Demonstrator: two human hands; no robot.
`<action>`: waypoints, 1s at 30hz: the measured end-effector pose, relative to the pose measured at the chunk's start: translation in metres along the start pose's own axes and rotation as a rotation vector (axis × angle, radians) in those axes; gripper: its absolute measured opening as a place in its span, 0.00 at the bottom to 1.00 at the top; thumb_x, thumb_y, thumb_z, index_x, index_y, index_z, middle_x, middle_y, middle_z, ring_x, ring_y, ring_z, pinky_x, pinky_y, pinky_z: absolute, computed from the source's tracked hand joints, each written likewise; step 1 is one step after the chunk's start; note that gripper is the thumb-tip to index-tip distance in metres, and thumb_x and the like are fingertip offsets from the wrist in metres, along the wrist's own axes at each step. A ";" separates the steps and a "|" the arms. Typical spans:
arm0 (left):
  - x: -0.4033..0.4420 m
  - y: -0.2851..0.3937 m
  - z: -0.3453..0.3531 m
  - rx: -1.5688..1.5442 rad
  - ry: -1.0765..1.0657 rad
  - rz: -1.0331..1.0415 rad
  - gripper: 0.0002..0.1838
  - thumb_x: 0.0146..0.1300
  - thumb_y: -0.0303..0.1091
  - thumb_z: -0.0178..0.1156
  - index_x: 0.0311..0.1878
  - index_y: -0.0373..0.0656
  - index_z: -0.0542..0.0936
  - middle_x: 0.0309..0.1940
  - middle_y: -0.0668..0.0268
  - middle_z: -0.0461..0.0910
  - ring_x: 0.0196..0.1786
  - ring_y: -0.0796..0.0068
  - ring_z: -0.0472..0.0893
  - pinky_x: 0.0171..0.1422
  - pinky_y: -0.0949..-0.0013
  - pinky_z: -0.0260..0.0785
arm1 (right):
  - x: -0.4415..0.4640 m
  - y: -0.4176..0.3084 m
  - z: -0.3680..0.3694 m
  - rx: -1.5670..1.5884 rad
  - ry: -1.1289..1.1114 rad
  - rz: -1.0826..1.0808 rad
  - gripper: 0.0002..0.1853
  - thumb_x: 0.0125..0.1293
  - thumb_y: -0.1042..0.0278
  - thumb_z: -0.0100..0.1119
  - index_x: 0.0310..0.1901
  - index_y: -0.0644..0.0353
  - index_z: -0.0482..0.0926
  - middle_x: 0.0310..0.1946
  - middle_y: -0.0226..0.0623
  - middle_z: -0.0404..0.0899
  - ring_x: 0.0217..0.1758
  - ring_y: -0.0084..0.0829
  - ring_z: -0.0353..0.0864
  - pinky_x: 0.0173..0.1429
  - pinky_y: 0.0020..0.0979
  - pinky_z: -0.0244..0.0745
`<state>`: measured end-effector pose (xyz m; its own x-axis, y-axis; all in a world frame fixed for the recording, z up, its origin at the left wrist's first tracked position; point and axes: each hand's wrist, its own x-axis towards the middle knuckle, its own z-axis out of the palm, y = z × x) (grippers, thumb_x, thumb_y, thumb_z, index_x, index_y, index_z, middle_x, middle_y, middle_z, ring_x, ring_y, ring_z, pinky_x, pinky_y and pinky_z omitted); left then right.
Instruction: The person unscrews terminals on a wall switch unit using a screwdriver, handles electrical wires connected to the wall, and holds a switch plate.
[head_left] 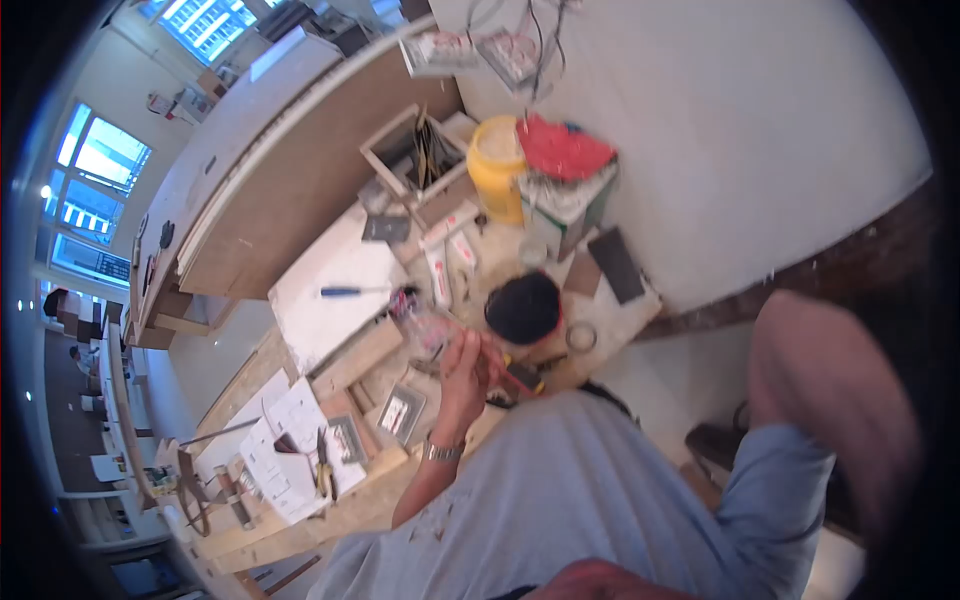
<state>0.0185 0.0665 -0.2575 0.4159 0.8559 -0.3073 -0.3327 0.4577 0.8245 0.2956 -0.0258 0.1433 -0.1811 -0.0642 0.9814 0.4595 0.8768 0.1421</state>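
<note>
Bag (428, 330) lies just beside the left hand (463, 370) (curled; its grip I can't tell).

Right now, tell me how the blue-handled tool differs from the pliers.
The blue-handled tool has a single handle; the pliers have two, marked with yellow. The tool lies on a white board, the pliers on printed paper. Both lie unheld.

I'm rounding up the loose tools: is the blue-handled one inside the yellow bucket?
No, the blue-handled tool lies on the white board, well apart from the yellow bucket.
</note>
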 end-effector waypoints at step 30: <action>0.004 0.000 0.006 -0.049 -0.029 -0.017 0.15 0.87 0.45 0.52 0.50 0.44 0.80 0.30 0.63 0.84 0.26 0.77 0.79 0.30 0.75 0.70 | 0.015 -0.018 0.004 -0.041 -0.072 -0.012 0.15 0.81 0.58 0.54 0.59 0.55 0.85 0.60 0.37 0.84 0.64 0.30 0.80 0.71 0.40 0.70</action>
<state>0.0254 0.0689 -0.2555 0.4460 0.8409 -0.3066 -0.3663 0.4840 0.7947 0.2814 -0.0405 0.1553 -0.2485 -0.0390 0.9678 0.4920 0.8556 0.1608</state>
